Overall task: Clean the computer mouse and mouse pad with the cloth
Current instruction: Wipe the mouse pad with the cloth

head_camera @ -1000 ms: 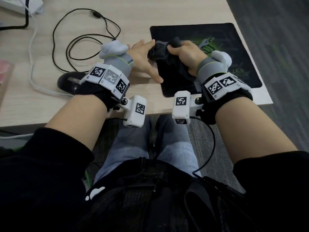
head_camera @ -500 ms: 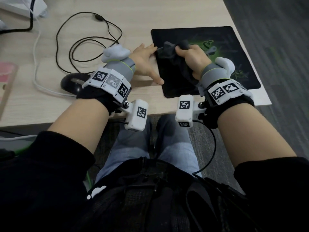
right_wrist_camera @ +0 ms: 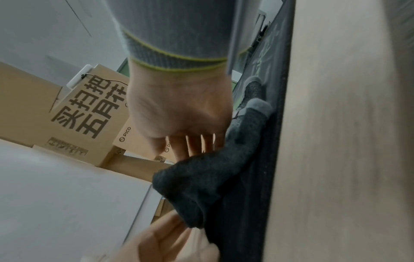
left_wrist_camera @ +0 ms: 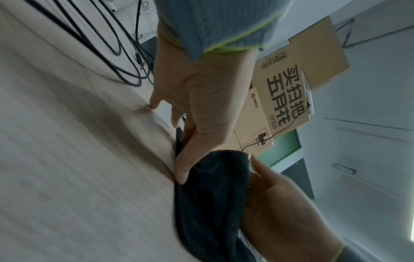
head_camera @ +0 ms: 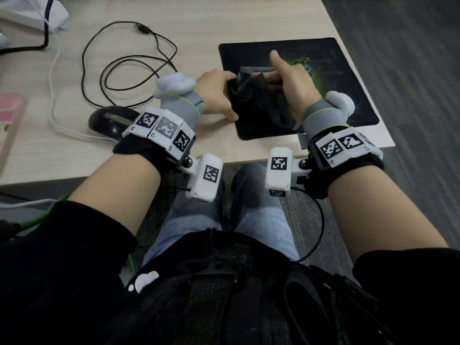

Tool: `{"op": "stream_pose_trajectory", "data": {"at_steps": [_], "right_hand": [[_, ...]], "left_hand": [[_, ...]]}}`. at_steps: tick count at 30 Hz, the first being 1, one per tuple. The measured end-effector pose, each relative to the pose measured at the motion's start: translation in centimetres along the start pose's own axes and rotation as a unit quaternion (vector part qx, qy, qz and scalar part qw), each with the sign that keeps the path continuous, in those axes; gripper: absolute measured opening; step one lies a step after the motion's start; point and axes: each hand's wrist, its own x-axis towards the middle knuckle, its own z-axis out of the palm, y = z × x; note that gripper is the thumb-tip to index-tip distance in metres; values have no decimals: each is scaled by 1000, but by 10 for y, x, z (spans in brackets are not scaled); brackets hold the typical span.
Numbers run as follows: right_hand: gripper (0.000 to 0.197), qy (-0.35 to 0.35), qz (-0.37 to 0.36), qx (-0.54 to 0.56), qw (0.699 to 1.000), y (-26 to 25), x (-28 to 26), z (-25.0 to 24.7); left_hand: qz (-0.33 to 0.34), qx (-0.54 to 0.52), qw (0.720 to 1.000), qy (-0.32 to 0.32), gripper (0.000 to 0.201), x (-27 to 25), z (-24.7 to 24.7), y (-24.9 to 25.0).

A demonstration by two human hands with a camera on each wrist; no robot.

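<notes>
Both hands share the cloth (head_camera: 258, 100) over the mouse pad (head_camera: 348, 78): left hand (head_camera: 216, 93) pinches its 9 o'clock edge, right hand (head_camera: 293, 88) holds it with fingers loosely extended; mouse (head_camera: 109, 120) lies at 8 o'clock, nearer the left.

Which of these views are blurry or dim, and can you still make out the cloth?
Head view: dim, fairly sharp; the raised finger of the right hand is blurred, and the dark cloth merges with the black mouse pad. Left wrist view: desk smeared. Right wrist view: soft, tilted, cloth weave still readable.

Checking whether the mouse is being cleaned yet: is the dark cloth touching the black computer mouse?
Apart. The head view shows the dark cloth over the black mouse pad; the black computer mouse lies separately beyond the left hand.
</notes>
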Motion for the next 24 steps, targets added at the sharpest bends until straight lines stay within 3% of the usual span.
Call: {"op": "stream_pose_trajectory", "data": {"at_steps": [3, 5, 10, 14, 19, 24], "right_hand": [[14, -6, -64, -110, 992, 18, -4, 2], [34, -59, -92, -213, 971, 26, -7, 5], [75, -81, -122, -360, 921, 28, -10, 10], [67, -89, -90, -445, 886, 24, -6, 8], [50, 38, -42, -457, 887, 21, 4, 4], [72, -30, -10, -508, 861, 19, 0, 8]], "left_hand": [[-2, -58, 998, 1, 81, -3, 3, -2], [-3, -91, 996, -6, 81, -4, 4, -4], [-7, -137, 990, -43, 90, -6, 3, -4], [-25, -139, 989, -54, 94, -4, 1, -1], [-43, -97, 993, -54, 106, -5, 2, -1], [-40, -114, 991, -56, 106, -3, 3, -6]]}}
